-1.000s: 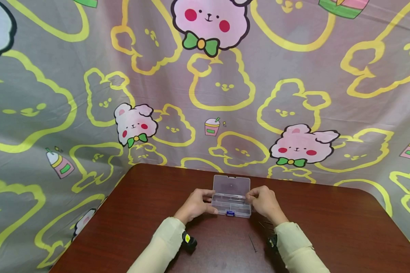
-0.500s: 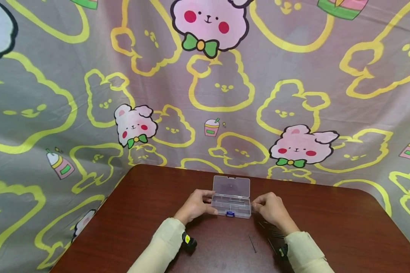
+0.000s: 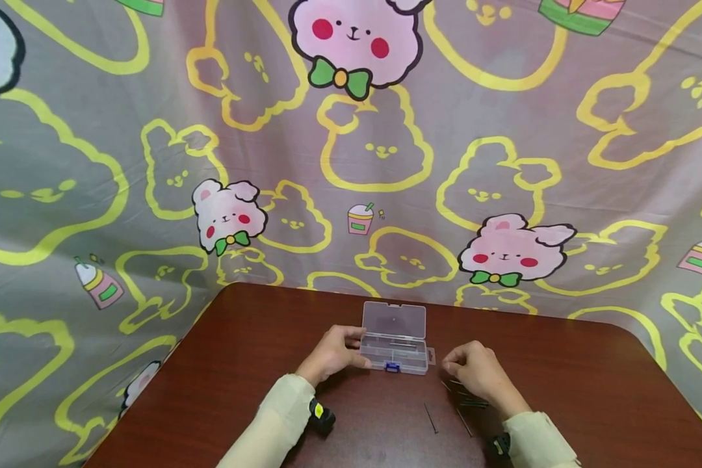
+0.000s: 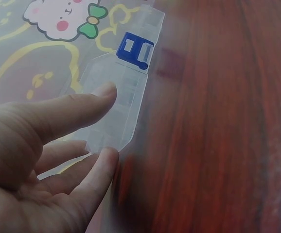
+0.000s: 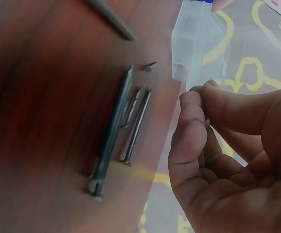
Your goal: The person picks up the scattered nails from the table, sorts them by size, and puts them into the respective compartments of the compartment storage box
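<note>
A clear plastic compartment box point(image 3: 409, 370) stands on the table with its lid point(image 3: 394, 320) raised at the back and a blue latch point(image 3: 392, 367) on its front. My left hand point(image 3: 335, 354) holds its left end, thumb at the front and fingers behind; the left wrist view shows the thumb point(image 4: 94, 104) against the clear wall. Thin metal pieces point(image 3: 402, 346) lie in a rear compartment. Right of the box, my right hand point(image 3: 476, 372) hovers with loosely curled fingers, thumb close to the index fingertip; no held thing shows clearly. Loose nails point(image 5: 114, 131) lie beneath and beside it.
One nail point(image 3: 431, 418) lies apart on the brown table point(image 3: 257, 364), in front of the box. Another nail point(image 3: 465, 422) rests farther right. A cartoon-patterned cloth point(image 3: 304, 156) hangs behind the table and along its left side.
My right hand has drawn back from the box's right end, moving right and nearer to me, and more nails show below it. My left hand stays on the box.
</note>
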`<state>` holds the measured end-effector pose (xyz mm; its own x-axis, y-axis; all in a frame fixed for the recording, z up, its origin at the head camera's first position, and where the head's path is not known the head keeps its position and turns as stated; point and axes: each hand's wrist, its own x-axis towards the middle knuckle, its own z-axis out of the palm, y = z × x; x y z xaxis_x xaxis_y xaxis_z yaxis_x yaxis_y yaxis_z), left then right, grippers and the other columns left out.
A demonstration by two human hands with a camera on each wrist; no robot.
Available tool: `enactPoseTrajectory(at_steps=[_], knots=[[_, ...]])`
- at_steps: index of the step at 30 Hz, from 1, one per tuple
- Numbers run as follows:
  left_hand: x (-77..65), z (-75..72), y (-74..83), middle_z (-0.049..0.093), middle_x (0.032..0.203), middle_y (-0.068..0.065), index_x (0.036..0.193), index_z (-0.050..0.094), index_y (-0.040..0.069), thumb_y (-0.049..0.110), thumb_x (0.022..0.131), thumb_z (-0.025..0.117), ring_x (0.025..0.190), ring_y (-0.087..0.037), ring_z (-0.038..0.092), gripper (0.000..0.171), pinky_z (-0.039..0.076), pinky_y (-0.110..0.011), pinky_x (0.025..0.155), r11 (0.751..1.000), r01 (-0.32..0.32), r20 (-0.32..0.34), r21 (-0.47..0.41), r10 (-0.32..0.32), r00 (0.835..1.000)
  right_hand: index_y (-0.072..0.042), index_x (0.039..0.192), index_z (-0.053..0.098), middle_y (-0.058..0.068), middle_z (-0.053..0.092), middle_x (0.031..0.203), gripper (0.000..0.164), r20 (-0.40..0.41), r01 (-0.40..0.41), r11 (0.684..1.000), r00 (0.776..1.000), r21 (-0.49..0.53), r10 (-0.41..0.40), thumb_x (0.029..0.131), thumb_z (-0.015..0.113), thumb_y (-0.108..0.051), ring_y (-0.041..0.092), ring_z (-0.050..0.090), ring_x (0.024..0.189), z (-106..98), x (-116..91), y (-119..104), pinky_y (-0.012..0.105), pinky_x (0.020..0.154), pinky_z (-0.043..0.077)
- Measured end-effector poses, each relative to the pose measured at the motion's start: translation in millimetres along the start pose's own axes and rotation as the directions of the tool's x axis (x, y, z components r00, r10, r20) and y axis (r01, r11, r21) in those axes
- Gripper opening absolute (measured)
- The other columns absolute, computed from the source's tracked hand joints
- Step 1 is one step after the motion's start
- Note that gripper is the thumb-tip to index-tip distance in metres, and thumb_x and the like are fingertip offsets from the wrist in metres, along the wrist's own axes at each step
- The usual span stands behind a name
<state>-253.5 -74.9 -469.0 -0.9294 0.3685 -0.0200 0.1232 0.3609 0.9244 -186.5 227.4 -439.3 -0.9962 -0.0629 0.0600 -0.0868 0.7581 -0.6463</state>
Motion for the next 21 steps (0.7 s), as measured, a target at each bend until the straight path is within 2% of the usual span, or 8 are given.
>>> enactPoseTrajectory(at_steps=[12,21], knots=[[1.1,-0.6,-0.1,0.064,0.127,-0.014,0.134,0.063,0.000,0.003,0.070,0.092,0.111,-0.029,0.061,0.070,0.056,-0.036,0.082,1.000,-0.016,-0.005,0.006,0.016,1.000,-0.013,0.079,0.078,-0.003,0.070,0.080,0.012,0.020,-0.031,0.999,0.999,-0.031,0.031,0.088,0.075,-0.004,0.015,0.053,0.070,-7,-10,10,0.036,0.063,0.046],[0.1,-0.1,-2.8,0.064,0.128,-0.014,0.136,0.062,0.001,0.004,0.071,0.092,0.112,-0.028,0.061,0.072,0.055,-0.036,0.082,1.000,-0.017,-0.002,0.007,0.017,1.000,-0.016,0.076,0.077,-0.006,0.068,0.075,0.015,0.009,-0.015,0.997,1.000,-0.071,0.016,0.087,0.076,-0.006,0.013,0.055,0.069,-10,-16,20,0.037,0.065,0.046]])
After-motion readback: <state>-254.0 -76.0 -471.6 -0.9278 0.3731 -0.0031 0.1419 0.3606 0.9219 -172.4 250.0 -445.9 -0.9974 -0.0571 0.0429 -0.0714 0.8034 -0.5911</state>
